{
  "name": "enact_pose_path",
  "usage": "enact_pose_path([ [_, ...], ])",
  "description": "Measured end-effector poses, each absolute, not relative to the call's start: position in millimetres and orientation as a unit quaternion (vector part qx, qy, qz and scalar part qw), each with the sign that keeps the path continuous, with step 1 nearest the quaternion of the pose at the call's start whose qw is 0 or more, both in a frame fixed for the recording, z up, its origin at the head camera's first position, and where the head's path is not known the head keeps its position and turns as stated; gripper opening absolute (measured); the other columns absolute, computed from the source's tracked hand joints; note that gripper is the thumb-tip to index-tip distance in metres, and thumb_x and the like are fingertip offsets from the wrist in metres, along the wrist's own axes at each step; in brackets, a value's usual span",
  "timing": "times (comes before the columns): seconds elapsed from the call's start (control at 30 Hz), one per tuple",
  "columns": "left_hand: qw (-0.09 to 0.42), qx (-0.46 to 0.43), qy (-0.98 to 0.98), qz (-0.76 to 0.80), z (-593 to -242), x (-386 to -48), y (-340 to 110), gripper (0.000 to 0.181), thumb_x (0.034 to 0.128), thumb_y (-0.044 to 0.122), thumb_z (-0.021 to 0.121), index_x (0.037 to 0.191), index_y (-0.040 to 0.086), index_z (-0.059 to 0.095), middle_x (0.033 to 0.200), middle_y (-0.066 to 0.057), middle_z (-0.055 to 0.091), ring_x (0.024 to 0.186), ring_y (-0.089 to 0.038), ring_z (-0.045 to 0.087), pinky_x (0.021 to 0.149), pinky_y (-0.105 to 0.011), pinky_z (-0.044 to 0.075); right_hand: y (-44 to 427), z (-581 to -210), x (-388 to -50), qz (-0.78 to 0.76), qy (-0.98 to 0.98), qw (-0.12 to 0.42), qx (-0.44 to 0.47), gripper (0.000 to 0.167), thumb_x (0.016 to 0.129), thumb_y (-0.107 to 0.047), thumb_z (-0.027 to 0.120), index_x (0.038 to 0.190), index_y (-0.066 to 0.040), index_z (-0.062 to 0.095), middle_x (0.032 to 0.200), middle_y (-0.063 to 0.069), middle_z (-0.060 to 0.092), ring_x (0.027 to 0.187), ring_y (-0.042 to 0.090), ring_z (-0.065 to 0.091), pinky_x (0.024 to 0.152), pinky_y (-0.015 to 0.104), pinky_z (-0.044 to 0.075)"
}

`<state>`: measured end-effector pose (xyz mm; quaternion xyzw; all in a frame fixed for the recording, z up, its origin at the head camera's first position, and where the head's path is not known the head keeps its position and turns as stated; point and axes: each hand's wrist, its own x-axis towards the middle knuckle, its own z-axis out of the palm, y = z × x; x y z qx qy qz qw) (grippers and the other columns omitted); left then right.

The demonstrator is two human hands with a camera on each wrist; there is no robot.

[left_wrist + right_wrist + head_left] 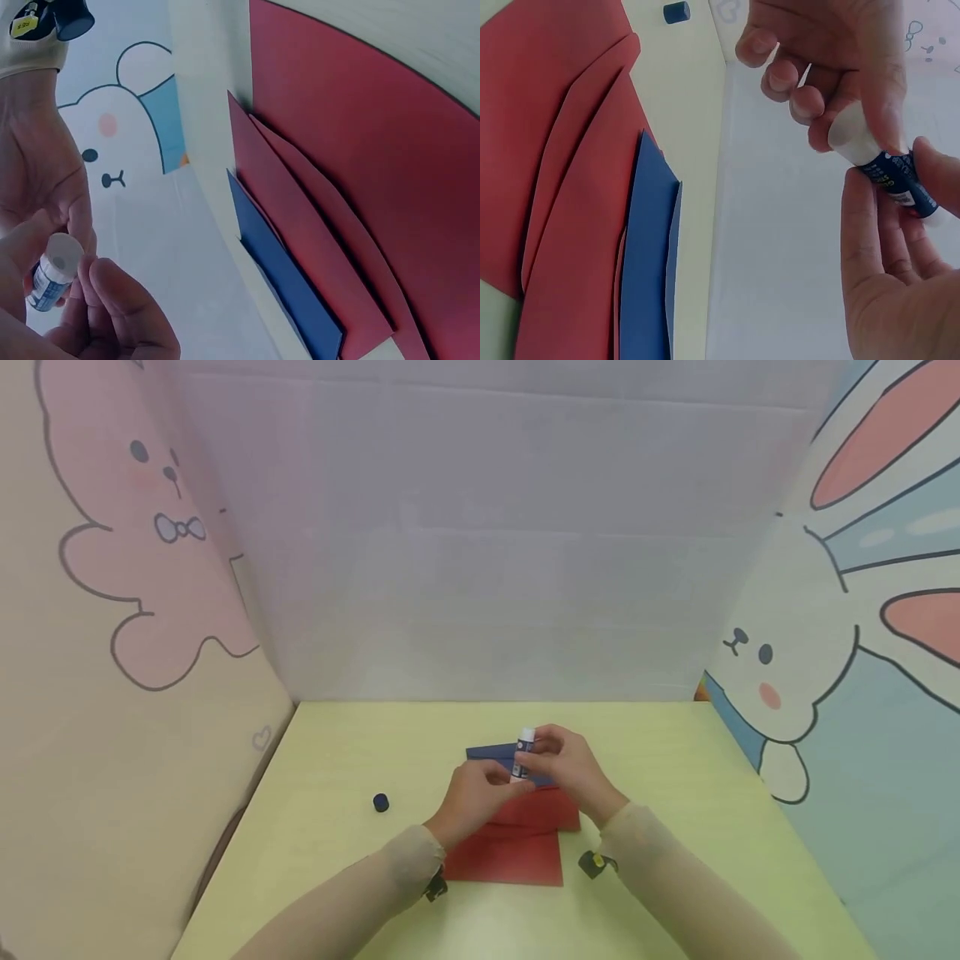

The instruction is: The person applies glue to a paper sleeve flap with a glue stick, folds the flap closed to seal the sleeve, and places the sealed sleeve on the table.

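A glue stick (523,752) with white ends and a dark blue label is held above the table by both hands. My left hand (472,797) pinches its lower white end. The label section is gripped between thumb and fingers of my right hand (573,770). In the right wrist view, the glue stick (896,180) lies slanted between the two hands. Beneath them are folded red paper (517,856) and, behind it, a folded blue paper (487,752), partly covered by the hands in the head view.
A small dark blue cap (381,802) stands on the pale yellow table (330,760), left of the papers. Cloth walls with cartoon animals enclose the left and right sides, and a plain white wall (480,568) closes the back.
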<state>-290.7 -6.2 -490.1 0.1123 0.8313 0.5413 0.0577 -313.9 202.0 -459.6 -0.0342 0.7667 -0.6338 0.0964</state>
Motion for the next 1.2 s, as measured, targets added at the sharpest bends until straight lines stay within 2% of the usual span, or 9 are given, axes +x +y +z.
enact_pose_path([
  [0.13, 0.068, 0.118, 0.83, 0.541, -489.8, -290.2, -6.3, 0.034, 0.1036, 0.037, 0.093, 0.105, 0.004, 0.087, 0.097, -0.008, 0.086, 0.083, -0.011, 0.068, 0.072, -0.027, 0.055, 201.2, -460.2, -313.5, -0.619, 0.779, 0.095, -0.029, 0.038, 0.106, -0.014, 0.089, 0.137, -0.002, 0.073, 0.122, 0.01, 0.085, 0.107, 0.014, 0.079, 0.098, 0.029, 0.065],
  [0.27, 0.114, 0.14, 0.809, 0.56, -493.4, -290.2, -8.4, 0.033, 0.1139, 0.031, 0.081, 0.117, -0.001, 0.084, 0.105, -0.015, 0.085, 0.088, -0.017, 0.07, 0.077, -0.03, 0.059, 202.1, -460.1, -311.8, -0.601, 0.793, 0.093, -0.031, 0.041, 0.106, -0.015, 0.089, 0.141, -0.001, 0.072, 0.128, 0.014, 0.085, 0.119, 0.023, 0.079, 0.102, 0.034, 0.064],
  [0.43, 0.233, 0.138, 0.681, 0.681, -503.2, -288.7, -10.4, 0.036, 0.128, 0.019, 0.051, 0.135, -0.012, 0.069, 0.107, -0.006, 0.072, 0.095, -0.016, 0.066, 0.088, -0.026, 0.062, 202.4, -458.2, -309.8, -0.593, 0.797, 0.1, -0.058, 0.046, 0.11, -0.016, 0.084, 0.15, 0.001, 0.069, 0.14, 0.021, 0.082, 0.139, 0.037, 0.076, 0.111, 0.043, 0.065],
  [0.57, 0.319, 0.116, 0.554, 0.76, -509.4, -285.8, -10.0, 0.037, 0.1308, 0.022, 0.035, 0.139, -0.005, 0.059, 0.105, 0.002, 0.062, 0.095, -0.013, 0.057, 0.091, -0.027, 0.055, 202.6, -456.2, -309.2, -0.606, 0.784, 0.115, -0.079, 0.045, 0.113, -0.013, 0.079, 0.153, 0.003, 0.067, 0.147, 0.024, 0.079, 0.143, 0.036, 0.075, 0.117, 0.047, 0.064],
  [0.67, 0.331, 0.118, 0.531, 0.771, -511.8, -285.5, -9.8, 0.035, 0.1308, 0.023, 0.032, 0.135, 0.002, 0.059, 0.103, 0.003, 0.062, 0.095, -0.013, 0.055, 0.09, -0.03, 0.052, 203.4, -455.9, -309.1, -0.613, 0.777, 0.118, -0.087, 0.041, 0.113, -0.009, 0.077, 0.15, 0.003, 0.068, 0.143, 0.024, 0.08, 0.134, 0.028, 0.077, 0.116, 0.051, 0.064],
  [0.77, 0.318, 0.116, 0.555, 0.76, -513.7, -286.0, -10.9, 0.035, 0.1306, 0.023, 0.034, 0.133, 0.003, 0.063, 0.106, 0.003, 0.065, 0.095, -0.014, 0.06, 0.091, -0.031, 0.055, 204.6, -457.4, -308.8, -0.612, 0.778, 0.113, -0.093, 0.038, 0.112, -0.006, 0.078, 0.147, 0.003, 0.069, 0.137, 0.023, 0.082, 0.124, 0.021, 0.079, 0.112, 0.053, 0.066],
  [0.87, 0.27, 0.117, 0.612, 0.734, -513.5, -284.9, -12.6, 0.032, 0.1285, 0.025, 0.048, 0.137, 0.002, 0.067, 0.11, -0.001, 0.072, 0.098, -0.014, 0.067, 0.091, -0.031, 0.06, 204.9, -459.9, -308.8, -0.602, 0.786, 0.102, -0.096, 0.036, 0.111, -0.006, 0.08, 0.145, 0.001, 0.071, 0.134, 0.021, 0.083, 0.12, 0.019, 0.079, 0.108, 0.046, 0.067],
  [1.07, 0.059, 0.135, 0.802, 0.578, -510.1, -277.8, -9.5, 0.038, 0.1085, 0.041, 0.087, 0.122, 0.007, 0.076, 0.107, -0.005, 0.081, 0.092, -0.012, 0.072, 0.081, -0.028, 0.063, 203.5, -464.1, -307.4, -0.588, 0.798, 0.071, -0.108, 0.033, 0.109, -0.005, 0.082, 0.141, -0.001, 0.073, 0.13, 0.022, 0.082, 0.115, 0.02, 0.079, 0.098, 0.03, 0.064],
  [1.2, -0.009, 0.127, 0.845, 0.52, -507.5, -275.9, -4.9, 0.034, 0.1023, 0.038, 0.094, 0.108, 0.011, 0.076, 0.098, -0.002, 0.081, 0.087, -0.008, 0.071, 0.079, -0.026, 0.06, 200.6, -466.8, -305.5, -0.584, 0.801, 0.051, -0.119, 0.034, 0.107, -0.002, 0.084, 0.139, 0.001, 0.073, 0.126, 0.023, 0.082, 0.109, 0.017, 0.078, 0.092, 0.023, 0.064],
])
